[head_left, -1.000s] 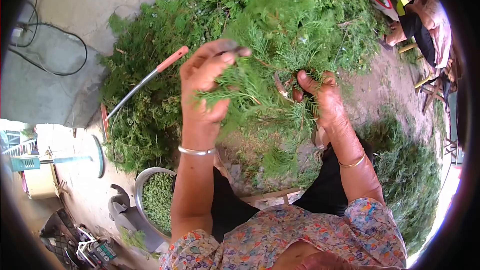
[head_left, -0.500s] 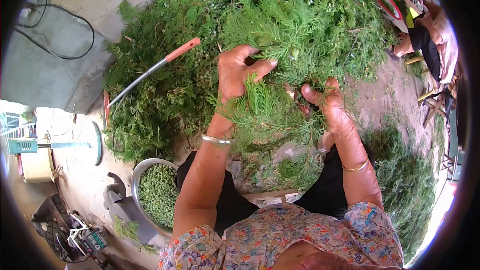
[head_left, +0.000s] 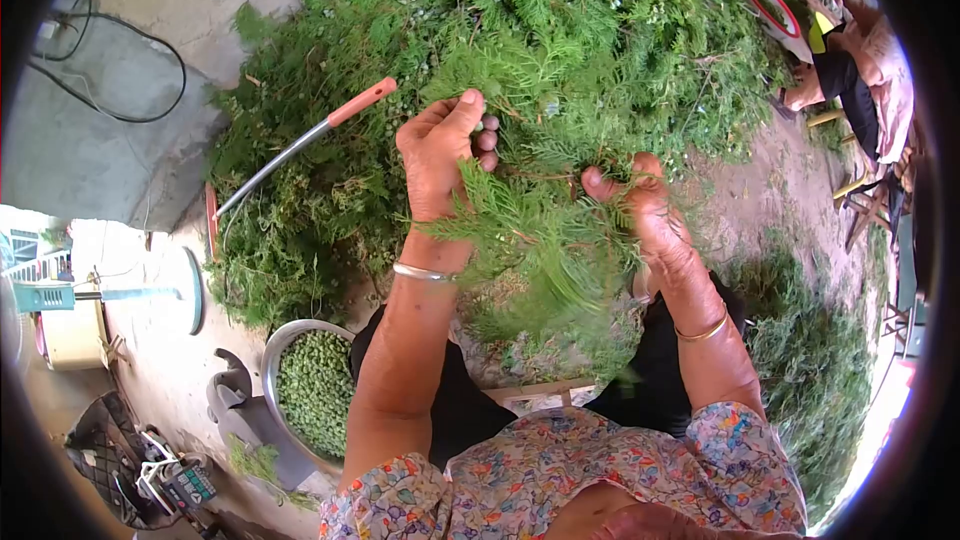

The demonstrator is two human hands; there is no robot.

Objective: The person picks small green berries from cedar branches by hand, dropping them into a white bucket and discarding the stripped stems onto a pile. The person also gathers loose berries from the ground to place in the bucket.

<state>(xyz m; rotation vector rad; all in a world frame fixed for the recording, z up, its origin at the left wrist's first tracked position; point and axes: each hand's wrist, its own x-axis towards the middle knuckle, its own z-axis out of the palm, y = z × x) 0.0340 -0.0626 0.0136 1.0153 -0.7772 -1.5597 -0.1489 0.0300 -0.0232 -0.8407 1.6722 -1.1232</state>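
My right hand (head_left: 648, 202) grips a leafy evergreen branch (head_left: 545, 245), which spreads leftward and down between my forearms. The flat, scaly sprays look blurred at their lower end. My left hand (head_left: 445, 150) is closed, thumb against fingers, just left of the branch. A small green cone (head_left: 479, 126) shows between its thumb and fingers, partly hidden. Beyond both hands lies a large heap of cut evergreen branches (head_left: 330, 90), dotted with small pale green cones. A metal bowl (head_left: 268, 365) full of green cones (head_left: 315, 390) stands beside my left knee.
A metal tool with an orange handle (head_left: 362, 102) leans on the heap's left side. More cut greenery (head_left: 810, 370) lies at right. Another person (head_left: 865, 70) sits at upper right near a red-rimmed round object (head_left: 772, 6). A fan (head_left: 190, 290) stands at left.
My left hand has drawn back leftward from the sprays, its fingers closing on a small cone. My right hand has shifted slightly left, and the branch has swung lower.
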